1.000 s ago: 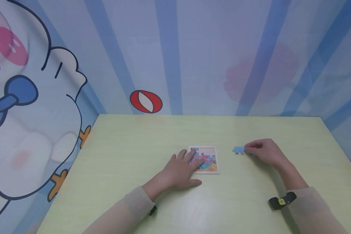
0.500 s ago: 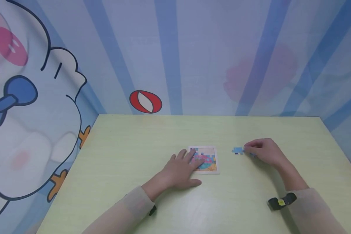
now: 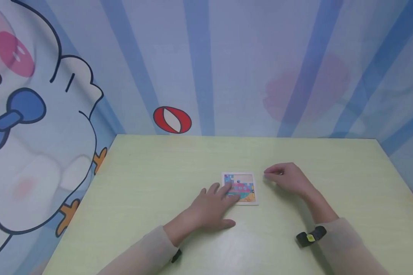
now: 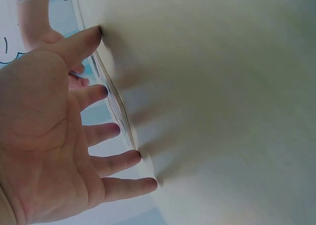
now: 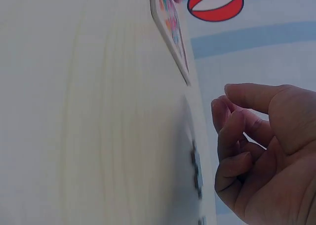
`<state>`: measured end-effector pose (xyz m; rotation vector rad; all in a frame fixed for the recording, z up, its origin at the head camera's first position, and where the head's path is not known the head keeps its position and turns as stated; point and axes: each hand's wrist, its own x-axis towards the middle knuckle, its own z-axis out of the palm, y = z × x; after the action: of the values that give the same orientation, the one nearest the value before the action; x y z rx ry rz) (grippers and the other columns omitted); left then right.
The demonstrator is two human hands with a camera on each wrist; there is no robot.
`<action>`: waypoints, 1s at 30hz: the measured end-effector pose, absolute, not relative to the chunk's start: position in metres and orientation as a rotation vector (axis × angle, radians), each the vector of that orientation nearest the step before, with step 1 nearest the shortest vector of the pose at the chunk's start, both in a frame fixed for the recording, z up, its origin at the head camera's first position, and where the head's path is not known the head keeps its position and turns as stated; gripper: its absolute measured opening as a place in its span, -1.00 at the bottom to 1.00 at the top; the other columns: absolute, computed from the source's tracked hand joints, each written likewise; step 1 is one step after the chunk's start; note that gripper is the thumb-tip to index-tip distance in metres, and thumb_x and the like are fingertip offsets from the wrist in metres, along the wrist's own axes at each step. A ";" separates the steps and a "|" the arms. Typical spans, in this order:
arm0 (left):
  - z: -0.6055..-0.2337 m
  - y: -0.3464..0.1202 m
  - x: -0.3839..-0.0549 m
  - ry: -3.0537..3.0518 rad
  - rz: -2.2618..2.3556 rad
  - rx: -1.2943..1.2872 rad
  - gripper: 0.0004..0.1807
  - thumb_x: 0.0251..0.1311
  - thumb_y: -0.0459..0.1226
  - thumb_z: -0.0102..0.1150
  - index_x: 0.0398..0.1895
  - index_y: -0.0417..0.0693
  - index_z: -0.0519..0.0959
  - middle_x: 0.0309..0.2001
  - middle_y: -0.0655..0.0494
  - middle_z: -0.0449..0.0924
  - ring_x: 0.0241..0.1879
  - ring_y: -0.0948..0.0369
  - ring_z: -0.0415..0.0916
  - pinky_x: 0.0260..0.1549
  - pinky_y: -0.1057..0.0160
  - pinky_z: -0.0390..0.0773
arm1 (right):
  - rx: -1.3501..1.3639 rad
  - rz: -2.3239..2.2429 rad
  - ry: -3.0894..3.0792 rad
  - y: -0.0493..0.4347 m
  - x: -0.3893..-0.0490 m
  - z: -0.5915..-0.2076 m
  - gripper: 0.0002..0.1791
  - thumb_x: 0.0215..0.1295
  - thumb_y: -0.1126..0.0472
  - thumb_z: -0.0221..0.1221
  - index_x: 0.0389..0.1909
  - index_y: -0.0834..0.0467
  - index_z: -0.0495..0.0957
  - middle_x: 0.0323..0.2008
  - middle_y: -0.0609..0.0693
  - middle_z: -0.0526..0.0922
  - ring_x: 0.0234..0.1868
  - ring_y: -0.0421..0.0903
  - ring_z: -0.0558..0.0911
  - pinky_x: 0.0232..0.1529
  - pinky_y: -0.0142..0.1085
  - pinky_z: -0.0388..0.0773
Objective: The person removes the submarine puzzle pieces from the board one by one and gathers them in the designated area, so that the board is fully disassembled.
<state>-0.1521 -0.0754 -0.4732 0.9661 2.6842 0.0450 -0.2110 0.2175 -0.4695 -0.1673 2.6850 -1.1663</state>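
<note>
A small square jigsaw puzzle (image 3: 243,188) in a white frame lies on the table, its picture pink, blue and orange, with a pale area along the top. My left hand (image 3: 211,210) spreads its fingers over the puzzle's left and lower part. In the left wrist view the fingers (image 4: 118,163) are straight, tips at the frame's edge. My right hand (image 3: 289,177) is just right of the frame, thumb and forefinger brought together, other fingers curled. I cannot tell if something small is between them. Loose puzzle pieces (image 5: 197,169) lie on the table below the right hand, hidden in the head view.
The pale wooden table (image 3: 158,164) ends at a back edge against a blue striped backdrop (image 3: 227,68) with cartoon prints. A black band with a yellow mark (image 3: 311,237) is on the right wrist.
My right hand has moved left towards the puzzle frame, over where a blue piece showed. My left hand has shifted slightly down and left, uncovering more of the picture.
</note>
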 end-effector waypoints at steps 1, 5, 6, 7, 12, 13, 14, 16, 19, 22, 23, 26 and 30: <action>-0.473 -0.076 -0.151 2.680 0.046 0.964 -0.13 0.33 0.31 0.15 0.65 0.36 0.18 0.67 0.02 -0.08 0.54 -0.20 0.05 0.31 -0.36 0.29 | -0.188 -1.171 2.679 0.213 -0.212 -0.470 -0.68 0.44 0.11 0.28 0.05 0.21 0.74 -0.10 0.10 0.76 -0.24 -0.06 0.66 -0.25 -0.21 0.58; -0.472 -0.077 -0.146 2.670 0.042 0.949 -0.13 0.32 0.33 0.13 0.65 0.39 0.16 0.68 0.05 -0.10 0.55 -0.20 0.02 0.31 -0.38 0.28 | -0.241 -1.170 2.651 0.192 -0.215 -0.472 -0.68 0.43 0.05 0.30 0.03 0.15 0.75 -0.11 0.03 0.75 -0.17 -0.03 0.64 -0.20 -0.17 0.58; -0.472 -0.077 -0.145 2.672 0.034 0.951 -0.13 0.32 0.33 0.12 0.65 0.39 0.16 0.68 0.05 -0.10 0.55 -0.20 0.02 0.30 -0.38 0.28 | -0.249 -1.165 2.646 0.187 -0.215 -0.472 -0.69 0.43 0.04 0.30 0.03 0.13 0.75 -0.11 0.02 0.75 -0.14 -0.02 0.64 -0.17 -0.15 0.58; -0.472 -0.077 -0.145 2.674 0.027 0.952 -0.13 0.33 0.34 0.11 0.65 0.39 0.16 0.68 0.05 -0.10 0.55 -0.20 0.02 0.30 -0.38 0.28 | -0.257 -1.161 2.639 0.181 -0.216 -0.472 -0.69 0.42 0.03 0.30 0.03 0.11 0.76 -0.11 0.00 0.74 -0.12 -0.02 0.63 -0.15 -0.14 0.57; -0.473 -0.078 -0.144 2.689 0.015 0.978 -0.14 0.34 0.34 0.09 0.65 0.37 0.17 0.67 0.03 -0.08 0.54 -0.22 0.04 0.27 -0.38 0.32 | -0.312 -1.171 2.611 0.158 -0.219 -0.475 -0.73 0.40 0.03 0.33 -0.01 0.07 0.77 -0.12 -0.05 0.74 -0.07 -0.02 0.63 -0.02 -0.06 0.57; -0.473 -0.078 -0.144 2.688 0.019 0.981 -0.14 0.35 0.34 0.08 0.65 0.37 0.17 0.67 0.03 -0.08 0.54 -0.22 0.03 0.28 -0.39 0.31 | -0.332 -1.186 2.598 0.155 -0.220 -0.476 -0.73 0.40 0.04 0.33 -0.01 0.07 0.77 -0.12 -0.06 0.75 -0.06 -0.03 0.64 0.00 -0.05 0.57; -0.473 -0.078 -0.144 2.687 0.022 0.986 -0.14 0.35 0.33 0.08 0.65 0.36 0.17 0.67 0.03 -0.08 0.54 -0.23 0.03 0.28 -0.39 0.31 | -0.348 -1.195 2.590 0.153 -0.221 -0.477 -0.73 0.40 0.04 0.33 -0.02 0.08 0.77 -0.13 -0.06 0.75 -0.05 -0.03 0.65 0.03 -0.03 0.57; -0.472 -0.079 -0.143 2.687 0.024 0.996 -0.14 0.36 0.33 0.08 0.65 0.35 0.16 0.67 0.02 -0.09 0.54 -0.23 0.02 0.28 -0.39 0.30 | -0.368 -1.216 2.575 0.149 -0.221 -0.480 -0.74 0.39 0.06 0.33 -0.03 0.09 0.77 -0.14 -0.06 0.76 -0.04 -0.04 0.67 0.07 0.00 0.58; -0.471 -0.079 -0.142 2.683 0.027 0.999 -0.14 0.37 0.32 0.08 0.66 0.34 0.16 0.67 0.02 -0.09 0.55 -0.24 0.00 0.28 -0.41 0.29 | -0.378 -1.213 2.558 0.143 -0.222 -0.482 -0.74 0.39 0.08 0.33 -0.02 0.12 0.76 -0.17 -0.07 0.77 -0.06 -0.05 0.69 0.09 0.02 0.58; -0.470 -0.079 -0.142 2.678 0.023 0.994 -0.14 0.37 0.33 0.07 0.66 0.34 0.15 0.68 0.02 -0.10 0.55 -0.25 0.00 0.28 -0.41 0.29 | -0.368 -1.179 2.571 0.139 -0.222 -0.484 -0.73 0.38 0.08 0.34 -0.01 0.12 0.76 -0.20 -0.08 0.76 -0.08 -0.06 0.67 0.08 0.02 0.56; -0.471 -0.079 -0.142 2.679 0.018 0.993 -0.14 0.37 0.33 0.07 0.66 0.34 0.15 0.68 0.02 -0.10 0.55 -0.25 0.00 0.28 -0.41 0.29 | -0.368 -1.163 2.579 0.137 -0.222 -0.485 -0.73 0.37 0.07 0.34 -0.01 0.11 0.76 -0.20 -0.08 0.75 -0.08 -0.06 0.66 0.07 0.02 0.56; -0.470 -0.079 -0.142 2.683 0.002 0.988 -0.15 0.37 0.33 0.06 0.66 0.35 0.15 0.68 0.03 -0.10 0.55 -0.24 0.01 0.28 -0.39 0.30 | -0.363 -1.120 2.612 0.134 -0.223 -0.486 -0.75 0.35 0.08 0.34 -0.05 0.09 0.77 -0.20 -0.07 0.73 -0.10 -0.05 0.64 0.03 -0.01 0.55; -0.469 -0.079 -0.142 2.689 -0.001 0.980 -0.16 0.37 0.32 0.08 0.65 0.36 0.17 0.67 0.04 -0.08 0.54 -0.23 0.03 0.28 -0.39 0.32 | -0.364 -1.068 2.643 0.129 -0.223 -0.485 -0.78 0.32 0.09 0.35 -0.09 0.07 0.78 -0.21 -0.04 0.70 -0.15 -0.05 0.60 -0.06 -0.07 0.55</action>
<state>-0.1418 -0.0791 -0.4688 0.9801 2.6893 -0.0007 -0.2231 0.1289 -0.4853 -0.3641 2.6426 -1.0678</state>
